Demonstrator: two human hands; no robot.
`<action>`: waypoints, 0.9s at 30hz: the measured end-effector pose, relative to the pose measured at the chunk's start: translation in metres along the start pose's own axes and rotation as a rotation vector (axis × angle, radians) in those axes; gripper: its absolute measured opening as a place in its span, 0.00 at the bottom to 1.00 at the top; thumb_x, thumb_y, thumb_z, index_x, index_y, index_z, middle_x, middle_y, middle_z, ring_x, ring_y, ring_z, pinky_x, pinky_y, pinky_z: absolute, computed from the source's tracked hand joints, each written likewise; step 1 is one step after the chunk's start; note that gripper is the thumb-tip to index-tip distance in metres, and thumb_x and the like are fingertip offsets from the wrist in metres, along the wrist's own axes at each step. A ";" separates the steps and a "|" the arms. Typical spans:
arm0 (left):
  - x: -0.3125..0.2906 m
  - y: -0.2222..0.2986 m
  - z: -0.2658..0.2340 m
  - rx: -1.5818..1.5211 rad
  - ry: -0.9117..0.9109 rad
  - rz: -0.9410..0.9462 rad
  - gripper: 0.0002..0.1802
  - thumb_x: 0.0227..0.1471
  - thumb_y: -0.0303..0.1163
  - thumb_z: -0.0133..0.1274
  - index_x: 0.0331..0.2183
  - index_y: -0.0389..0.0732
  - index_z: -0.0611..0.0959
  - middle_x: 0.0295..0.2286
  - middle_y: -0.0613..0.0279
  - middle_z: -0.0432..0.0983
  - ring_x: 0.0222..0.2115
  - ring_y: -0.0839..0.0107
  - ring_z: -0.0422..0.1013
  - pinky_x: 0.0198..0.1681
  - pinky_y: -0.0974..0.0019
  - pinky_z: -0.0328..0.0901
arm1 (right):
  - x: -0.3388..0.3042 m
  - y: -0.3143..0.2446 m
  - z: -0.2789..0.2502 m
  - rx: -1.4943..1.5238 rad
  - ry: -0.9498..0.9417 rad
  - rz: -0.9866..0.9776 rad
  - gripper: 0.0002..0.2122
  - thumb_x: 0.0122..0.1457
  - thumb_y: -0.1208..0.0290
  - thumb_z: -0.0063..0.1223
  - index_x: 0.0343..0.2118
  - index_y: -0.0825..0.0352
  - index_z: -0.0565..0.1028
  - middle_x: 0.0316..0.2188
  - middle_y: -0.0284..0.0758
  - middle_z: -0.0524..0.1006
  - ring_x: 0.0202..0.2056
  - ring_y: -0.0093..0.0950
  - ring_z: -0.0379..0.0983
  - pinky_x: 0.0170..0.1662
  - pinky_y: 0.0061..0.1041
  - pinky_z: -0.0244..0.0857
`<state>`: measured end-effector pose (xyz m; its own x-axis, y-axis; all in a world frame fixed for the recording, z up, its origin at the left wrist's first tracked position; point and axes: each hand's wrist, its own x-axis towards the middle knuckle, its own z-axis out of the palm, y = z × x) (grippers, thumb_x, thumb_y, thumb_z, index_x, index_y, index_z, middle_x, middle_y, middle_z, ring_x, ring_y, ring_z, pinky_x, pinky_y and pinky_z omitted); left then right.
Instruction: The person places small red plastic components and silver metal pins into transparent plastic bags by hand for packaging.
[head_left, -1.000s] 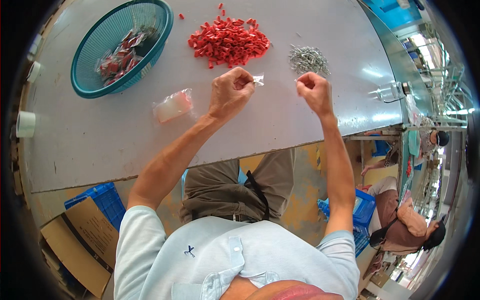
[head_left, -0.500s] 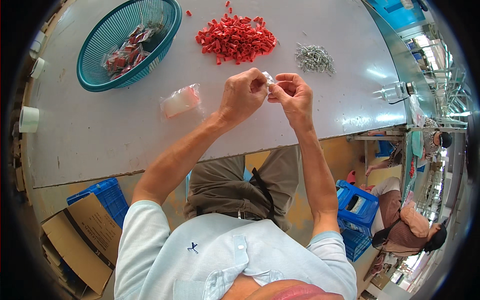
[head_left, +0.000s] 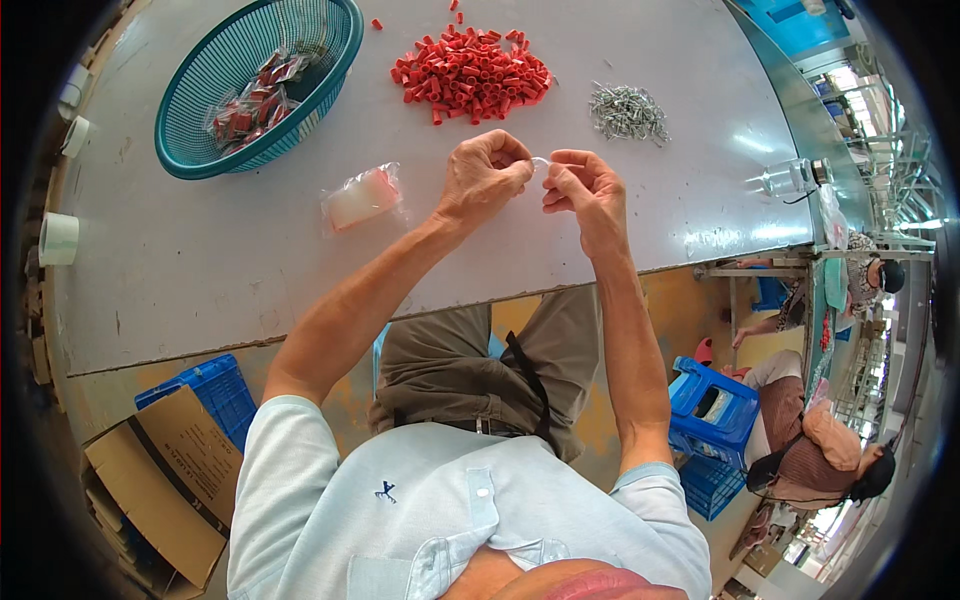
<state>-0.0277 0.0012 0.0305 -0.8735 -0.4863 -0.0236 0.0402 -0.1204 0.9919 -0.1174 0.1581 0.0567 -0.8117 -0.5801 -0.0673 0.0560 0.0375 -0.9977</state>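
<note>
- The left hand (head_left: 483,178) had thumb and forefinger pinched together on a small clear film piece (head_left: 541,161), which showed as a pale glint between the two hands.
- The right hand (head_left: 595,200) had thumb and forefinger narrowly spaced at the film's 3 o'clock end; whether they gripped it could not be told.
- Handling, as judged, called for light pinches on opposite edges — left steady, right doing the fine work — with the film neither crumpled nor stretched. Hands kept low over the grey table (head_left: 250,270) would best have limited any drop.
- The metal pieces (head_left: 628,112) lay heaped at 2 o'clock from the hands; the right knuckles were best kept from brushing them.
- The red caps (head_left: 472,78) were piled at 11 o'clock, near the left knuckles but apart from them.
- The clear packet (head_left: 362,198) lay at 9 o'clock, beside the left forearm, which needed to stay off it.
- The teal basket (head_left: 178,110) stood farthest, at 10 o'clock, holding small clear bags (head_left: 250,112) with red contents.
</note>
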 end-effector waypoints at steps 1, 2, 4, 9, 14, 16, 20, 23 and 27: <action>0.000 -0.003 0.001 0.027 0.001 0.030 0.05 0.52 0.25 0.59 0.32 0.34 0.85 0.25 0.63 0.82 0.25 0.78 0.77 0.30 0.69 0.73 | -0.001 0.001 0.001 0.001 0.001 -0.002 0.08 0.64 0.73 0.62 0.41 0.72 0.80 0.29 0.35 0.83 0.27 0.20 0.79 0.31 0.22 0.79; -0.001 -0.006 0.004 0.028 0.001 0.032 0.05 0.52 0.25 0.59 0.32 0.34 0.85 0.25 0.63 0.82 0.25 0.78 0.77 0.30 0.69 0.73 | -0.001 0.003 0.003 -0.106 0.011 -0.058 0.06 0.64 0.74 0.62 0.38 0.72 0.81 0.28 0.35 0.83 0.26 0.20 0.80 0.30 0.22 0.78; -0.005 -0.009 0.008 0.277 0.038 0.264 0.04 0.51 0.25 0.60 0.31 0.34 0.85 0.25 0.62 0.82 0.25 0.77 0.77 0.31 0.69 0.73 | -0.003 0.003 0.010 -0.417 0.099 -0.194 0.04 0.62 0.75 0.62 0.33 0.71 0.81 0.24 0.33 0.83 0.25 0.19 0.80 0.30 0.23 0.75; 0.005 -0.011 -0.004 0.243 0.058 0.190 0.04 0.55 0.23 0.61 0.34 0.35 0.84 0.25 0.67 0.81 0.25 0.82 0.75 0.30 0.73 0.72 | -0.003 0.007 0.019 -0.590 0.087 -0.540 0.04 0.61 0.75 0.63 0.34 0.70 0.82 0.22 0.32 0.82 0.25 0.18 0.79 0.29 0.22 0.72; 0.006 -0.012 -0.001 0.092 0.021 0.145 0.03 0.56 0.23 0.60 0.34 0.34 0.84 0.26 0.67 0.80 0.27 0.82 0.75 0.31 0.74 0.71 | 0.050 -0.002 -0.009 -0.508 0.149 -0.333 0.06 0.61 0.72 0.64 0.36 0.69 0.83 0.24 0.34 0.84 0.26 0.23 0.82 0.31 0.24 0.74; 0.006 -0.010 0.000 0.110 0.011 0.131 0.03 0.56 0.22 0.60 0.34 0.34 0.84 0.27 0.66 0.81 0.27 0.82 0.75 0.32 0.74 0.71 | 0.080 0.004 -0.015 -0.564 0.154 -0.308 0.07 0.61 0.70 0.65 0.37 0.69 0.84 0.24 0.35 0.84 0.26 0.23 0.82 0.32 0.24 0.75; 0.004 -0.005 -0.002 0.121 0.006 0.118 0.02 0.56 0.22 0.59 0.33 0.34 0.84 0.28 0.66 0.81 0.28 0.82 0.74 0.32 0.75 0.71 | 0.120 0.015 -0.014 -0.727 0.132 -0.342 0.10 0.58 0.68 0.67 0.39 0.67 0.84 0.28 0.38 0.86 0.29 0.27 0.84 0.36 0.28 0.77; 0.004 -0.005 -0.003 0.096 0.023 0.114 0.02 0.55 0.22 0.59 0.33 0.34 0.84 0.28 0.66 0.80 0.28 0.83 0.74 0.32 0.75 0.70 | 0.131 0.015 -0.003 -0.783 0.140 -0.358 0.11 0.57 0.69 0.67 0.41 0.65 0.84 0.31 0.38 0.86 0.31 0.29 0.84 0.37 0.30 0.77; 0.004 -0.004 -0.003 0.119 0.016 0.111 0.02 0.55 0.22 0.59 0.34 0.35 0.84 0.28 0.67 0.80 0.28 0.83 0.74 0.32 0.74 0.70 | 0.139 0.017 -0.001 -0.843 0.109 -0.464 0.08 0.56 0.70 0.67 0.39 0.64 0.85 0.33 0.37 0.86 0.31 0.30 0.84 0.37 0.31 0.77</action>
<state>-0.0304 -0.0027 0.0266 -0.8588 -0.5051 0.0861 0.0774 0.0382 0.9963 -0.2293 0.0789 0.0300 -0.7002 -0.6070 0.3759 -0.6842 0.4199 -0.5964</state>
